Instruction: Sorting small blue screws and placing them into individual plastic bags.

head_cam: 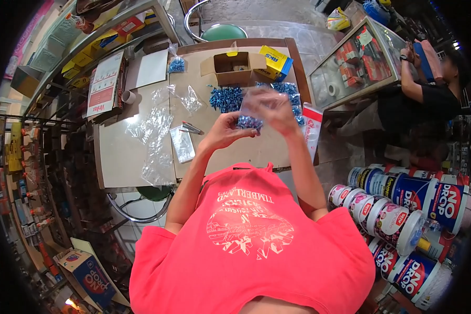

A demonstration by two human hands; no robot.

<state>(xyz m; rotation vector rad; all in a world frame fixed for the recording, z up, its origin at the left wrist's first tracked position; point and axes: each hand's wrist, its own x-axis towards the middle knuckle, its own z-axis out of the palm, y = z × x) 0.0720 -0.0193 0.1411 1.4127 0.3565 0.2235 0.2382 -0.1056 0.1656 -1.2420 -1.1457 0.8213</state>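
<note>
My left hand (233,131) grips the lower part of a small clear plastic bag (250,122) with blue metallic screws in it. At the bag's upper part is my right hand (276,112), blurred by motion, so its finger hold is unclear. Just beyond my hands lies a loose pile of blue screws (224,99) on the table (235,155). Several filled bags of blue screws (292,89) lie to the right, partly hidden behind my right hand. An open cardboard box (231,78) stands behind the pile.
A yellow and blue box (275,62) leans beside the cardboard box. To the left are a stack of small clear bags (182,144), a stapler-like tool (192,127), crumpled plastic (155,129) and a filled bag (176,64). A person (428,84) is beyond a glass case (353,64); paint buckets (400,223) stand right.
</note>
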